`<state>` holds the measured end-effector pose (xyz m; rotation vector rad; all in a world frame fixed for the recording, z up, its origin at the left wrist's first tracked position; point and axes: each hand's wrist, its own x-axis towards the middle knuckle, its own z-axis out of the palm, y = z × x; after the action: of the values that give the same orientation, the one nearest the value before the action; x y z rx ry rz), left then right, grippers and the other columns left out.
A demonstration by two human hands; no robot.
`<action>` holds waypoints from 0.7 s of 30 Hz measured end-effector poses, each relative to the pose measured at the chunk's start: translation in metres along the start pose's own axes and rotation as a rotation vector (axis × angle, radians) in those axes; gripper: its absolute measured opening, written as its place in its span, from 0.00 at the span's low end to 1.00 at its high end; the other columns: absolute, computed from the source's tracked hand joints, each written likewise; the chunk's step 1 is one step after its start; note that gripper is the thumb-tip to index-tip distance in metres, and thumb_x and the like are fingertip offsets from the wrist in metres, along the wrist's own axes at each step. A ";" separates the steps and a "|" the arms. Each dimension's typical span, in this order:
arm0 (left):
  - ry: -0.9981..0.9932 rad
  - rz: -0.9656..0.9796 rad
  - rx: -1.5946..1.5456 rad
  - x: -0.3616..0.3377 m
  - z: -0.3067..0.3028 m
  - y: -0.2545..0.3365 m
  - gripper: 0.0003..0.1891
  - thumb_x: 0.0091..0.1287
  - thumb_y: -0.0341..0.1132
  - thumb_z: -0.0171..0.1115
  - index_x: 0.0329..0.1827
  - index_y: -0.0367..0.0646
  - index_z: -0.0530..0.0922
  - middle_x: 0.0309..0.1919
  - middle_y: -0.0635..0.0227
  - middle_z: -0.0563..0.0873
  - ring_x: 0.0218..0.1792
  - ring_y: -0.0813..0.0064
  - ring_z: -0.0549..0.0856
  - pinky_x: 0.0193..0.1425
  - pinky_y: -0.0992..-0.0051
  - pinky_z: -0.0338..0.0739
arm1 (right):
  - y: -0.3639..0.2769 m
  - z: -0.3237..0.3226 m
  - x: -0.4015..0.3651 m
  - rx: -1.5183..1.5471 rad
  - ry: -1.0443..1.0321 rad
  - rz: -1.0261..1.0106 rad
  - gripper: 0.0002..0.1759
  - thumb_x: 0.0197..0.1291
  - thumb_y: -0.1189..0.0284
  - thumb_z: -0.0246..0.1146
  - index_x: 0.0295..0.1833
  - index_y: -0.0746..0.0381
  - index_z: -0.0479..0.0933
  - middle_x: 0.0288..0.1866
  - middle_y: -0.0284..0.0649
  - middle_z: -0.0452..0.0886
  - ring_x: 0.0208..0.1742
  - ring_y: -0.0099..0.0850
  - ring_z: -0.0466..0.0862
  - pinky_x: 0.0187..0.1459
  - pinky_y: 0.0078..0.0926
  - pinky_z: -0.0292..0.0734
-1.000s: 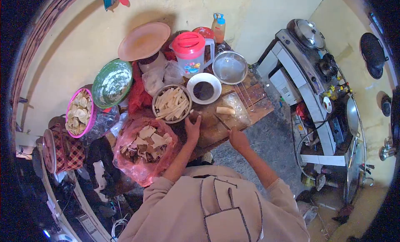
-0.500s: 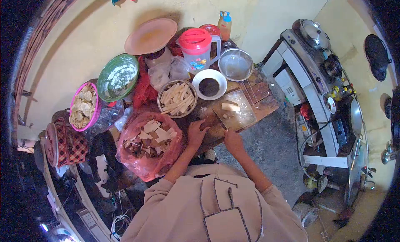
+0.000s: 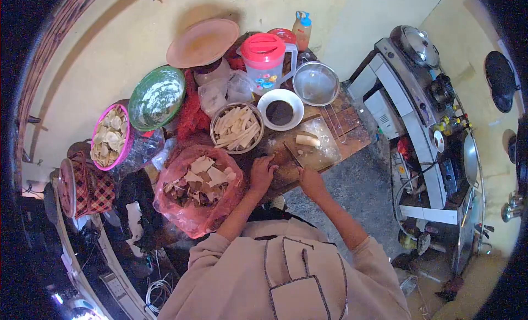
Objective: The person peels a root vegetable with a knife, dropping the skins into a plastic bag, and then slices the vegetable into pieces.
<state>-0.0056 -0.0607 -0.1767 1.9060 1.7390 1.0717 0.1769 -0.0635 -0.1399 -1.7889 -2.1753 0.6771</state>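
Note:
My right hand is closed around the handle of a knife, whose dark blade points up and left over the cutting board. A pale peeled cassava-like piece lies on the board, just beyond the blade. My left hand rests at the near edge of the wooden table, its thumb and fingers slightly apart and nothing visible in them. Beyond it stands a metal bowl of pale cut sticks. To its left, a pink plastic bag holds peels.
A white bowl of dark liquid, a strainer and a red-lidded pitcher stand at the back. Further left are a green basin and a pink-rimmed basket of slices. A stove is at the right.
The knife blade shows more clearly, angled beside the pale piece. My hands have barely moved, and the whole view has shifted slightly.

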 end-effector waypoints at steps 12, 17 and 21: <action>-0.052 -0.055 0.071 -0.003 0.005 0.000 0.19 0.56 0.40 0.58 0.46 0.36 0.75 0.38 0.54 0.79 0.41 0.56 0.76 0.48 0.64 0.69 | -0.005 0.026 0.031 -0.101 0.004 0.076 0.17 0.61 0.64 0.47 0.37 0.68 0.73 0.21 0.55 0.75 0.27 0.50 0.78 0.28 0.45 0.73; -0.014 0.004 0.106 0.003 -0.001 0.003 0.18 0.57 0.39 0.57 0.44 0.34 0.75 0.38 0.53 0.79 0.41 0.57 0.76 0.49 0.65 0.68 | -0.004 0.027 0.022 -0.209 0.410 -0.181 0.16 0.60 0.65 0.49 0.42 0.69 0.69 0.20 0.52 0.76 0.23 0.48 0.78 0.27 0.43 0.74; -0.043 0.005 0.181 0.003 0.007 -0.001 0.18 0.58 0.39 0.56 0.45 0.35 0.74 0.37 0.55 0.77 0.41 0.58 0.75 0.48 0.64 0.68 | 0.002 0.046 0.020 -0.342 0.361 -0.188 0.16 0.60 0.65 0.49 0.42 0.69 0.67 0.26 0.53 0.77 0.26 0.47 0.79 0.27 0.42 0.74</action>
<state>-0.0013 -0.0565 -0.1809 2.0248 1.8638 0.8947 0.1530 -0.0525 -0.1827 -1.6612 -2.2561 -0.0648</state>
